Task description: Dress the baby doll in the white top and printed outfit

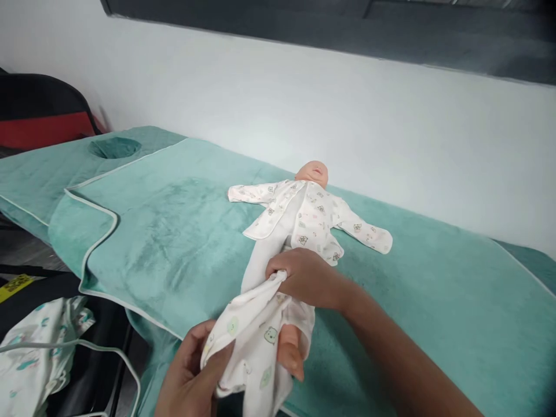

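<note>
A baby doll [315,172] lies on its back, arms spread, head toward the wall. Its white printed jacket [319,217] hangs unfastened over a plain white layer beneath. White printed baby pants [256,333] are bunched around the lower legs, and one bare doll foot [290,356] pokes out beside the cloth. With my right hand [304,275], closed, I pinch the upper edge of the pants over the doll's legs. My left hand [193,370] grips the pants nearer to me, at the lower left; its thumb lies over the cloth. The other foot is hidden.
A teal plush cover [174,214] with white piping drapes the bed, which has a face hole [113,146] at far left. A white wall [260,98] stands behind. At lower left, printed baby clothing [39,353] and a white cable [102,347] lie on a black seat.
</note>
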The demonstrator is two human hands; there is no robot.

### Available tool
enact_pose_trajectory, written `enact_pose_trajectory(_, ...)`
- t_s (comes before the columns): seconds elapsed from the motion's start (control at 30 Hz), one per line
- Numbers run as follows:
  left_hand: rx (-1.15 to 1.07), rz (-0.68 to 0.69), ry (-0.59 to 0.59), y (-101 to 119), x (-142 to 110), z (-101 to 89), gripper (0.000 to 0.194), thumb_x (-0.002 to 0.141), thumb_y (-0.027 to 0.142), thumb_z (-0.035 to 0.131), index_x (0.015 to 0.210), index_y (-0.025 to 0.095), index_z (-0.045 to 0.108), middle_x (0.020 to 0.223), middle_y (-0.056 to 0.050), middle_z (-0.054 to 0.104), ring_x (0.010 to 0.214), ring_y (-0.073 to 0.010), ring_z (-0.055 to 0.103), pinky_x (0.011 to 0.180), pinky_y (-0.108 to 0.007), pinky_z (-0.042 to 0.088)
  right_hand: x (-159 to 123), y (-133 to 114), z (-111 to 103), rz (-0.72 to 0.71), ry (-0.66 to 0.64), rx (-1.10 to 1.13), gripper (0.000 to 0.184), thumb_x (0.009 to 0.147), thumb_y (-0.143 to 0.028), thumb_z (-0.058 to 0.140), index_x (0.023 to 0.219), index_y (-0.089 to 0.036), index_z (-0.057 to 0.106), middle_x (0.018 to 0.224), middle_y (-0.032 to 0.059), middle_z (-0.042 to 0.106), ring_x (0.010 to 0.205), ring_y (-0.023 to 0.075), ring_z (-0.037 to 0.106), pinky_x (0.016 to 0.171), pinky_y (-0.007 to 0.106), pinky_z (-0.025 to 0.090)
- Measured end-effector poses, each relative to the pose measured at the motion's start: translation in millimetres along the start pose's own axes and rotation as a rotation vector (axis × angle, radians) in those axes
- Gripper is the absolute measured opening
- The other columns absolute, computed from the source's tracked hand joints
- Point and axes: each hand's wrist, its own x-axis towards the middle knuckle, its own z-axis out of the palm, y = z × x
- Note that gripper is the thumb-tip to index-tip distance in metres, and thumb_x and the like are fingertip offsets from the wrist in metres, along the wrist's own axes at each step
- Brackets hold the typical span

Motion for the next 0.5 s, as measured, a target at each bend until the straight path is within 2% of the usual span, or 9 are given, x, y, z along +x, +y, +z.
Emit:
enact_pose_trajectory(0.1,0.123,0.074,0.042,-8,13,-5.2,0.049,0.066,0.049,0.075,0.103,0.019,0.066,0.092,-0.006,0.074,0.082,-0.0265,0.069,0.069,-0.033,0.055,-1,-2,10,-0.009,0.03,-0.163,0.014,0.078,-0.014,0.051,0.074,-0.022,0.063,0.077,-0.0021,0.066,0.073,0.0141,0.054,0.062,0.027,0.029)
enact_pose_trajectory(0.2,0.296,0.195,0.047,-10,15,-1.1,0.047,0.073,0.055,0.066,0.104,0.019,0.069,0.102,-0.007,0.074,0.102,-0.029,0.066,0.084,-0.033,0.054,-4,-3,19,-0.03,0.066,-0.269,0.014,0.075,-0.011,0.051,0.076,-0.021,0.06,0.08,-0.0015,0.064,0.074,0.0137,0.052,0.058,0.028,0.024)
enact_pose_trajectory(0.27,0.339,0.225,0.012,-7,12,3.4,0.047,0.075,0.056,0.065,0.106,0.02,0.069,0.109,-0.006,0.072,0.113,-0.0292,0.062,0.092,-0.032,0.051,-6,-3,22,-0.027,0.086,-0.268,0.015,0.073,-0.01,0.051,0.077,-0.021,0.06,0.08,-0.0016,0.063,0.074,0.0135,0.052,0.059,0.028,0.024)
enact_pose_trajectory(0.4,0.357,0.209,-0.055,-2,6,8.3,0.049,0.075,0.057,0.065,0.108,0.021,0.068,0.109,-0.006,0.072,0.107,-0.0288,0.064,0.087,-0.032,0.052,-6,-1,21,0.036,0.105,-0.174,0.02,0.071,-0.009,0.05,0.079,-0.022,0.062,0.083,-0.0024,0.067,0.075,0.0134,0.054,0.062,0.027,0.026)
enact_pose_trajectory(0.5,0.382,0.2,-0.041,-2,9,7.2,0.052,0.073,0.058,0.065,0.108,0.02,0.068,0.101,-0.006,0.074,0.099,-0.0289,0.066,0.081,-0.033,0.052,-6,-1,21,0.047,0.118,-0.149,0.021,0.07,-0.009,0.05,0.08,-0.022,0.062,0.082,-0.0023,0.068,0.075,0.0139,0.055,0.062,0.027,0.025)
